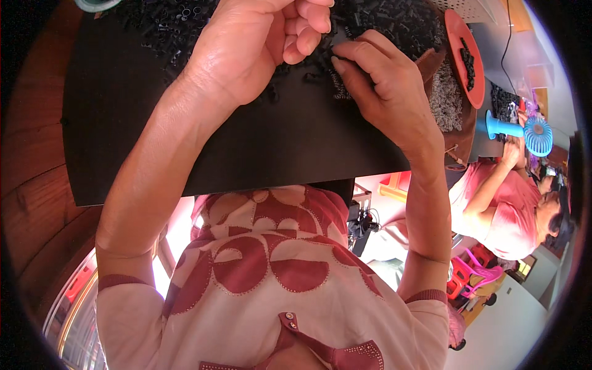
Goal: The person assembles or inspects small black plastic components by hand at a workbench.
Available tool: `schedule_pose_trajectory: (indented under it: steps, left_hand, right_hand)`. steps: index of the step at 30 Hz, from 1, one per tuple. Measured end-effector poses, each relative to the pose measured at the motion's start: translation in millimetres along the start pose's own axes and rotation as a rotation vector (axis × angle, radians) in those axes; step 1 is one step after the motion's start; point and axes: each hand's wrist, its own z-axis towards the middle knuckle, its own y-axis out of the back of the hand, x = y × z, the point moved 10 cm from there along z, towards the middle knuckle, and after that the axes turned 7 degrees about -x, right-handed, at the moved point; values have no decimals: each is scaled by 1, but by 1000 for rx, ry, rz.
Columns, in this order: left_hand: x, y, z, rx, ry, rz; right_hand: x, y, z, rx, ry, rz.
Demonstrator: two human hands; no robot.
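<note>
My left hand [262,40] is raised over the black table [246,154], palm turned partly up and fingers curled in. The picture's top edge cuts off part of it, and anything between its fingertips is hidden. Close to its right, my right hand [385,80] has its thumb and forefinger drawn together above small black plastic pieces [314,75]. Whatever they pinch is too small to make out. A few small metal springs [341,87] lie under its thumb. Behind both hands spreads a large heap of black plastic pieces [394,21].
A pile of silver springs [445,92] lies right of my right hand, beside a brown flap [430,65]. Farther right are a red oval plate [457,49] holding black pieces and a blue fan [538,135]. Another person in pink [502,206] sits at the right.
</note>
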Motion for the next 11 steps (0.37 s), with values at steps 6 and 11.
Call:
schedule_pose_trajectory:
  steps: [6,11]
  left_hand:
    - [-2,1,-2,-14,-6,-4]
    - [-1,-1,-1,-4,-2,-15]
  right_hand:
    - [-10,9,0,-53,-37,106]
    - [-12,6,0,-40,-85,68]
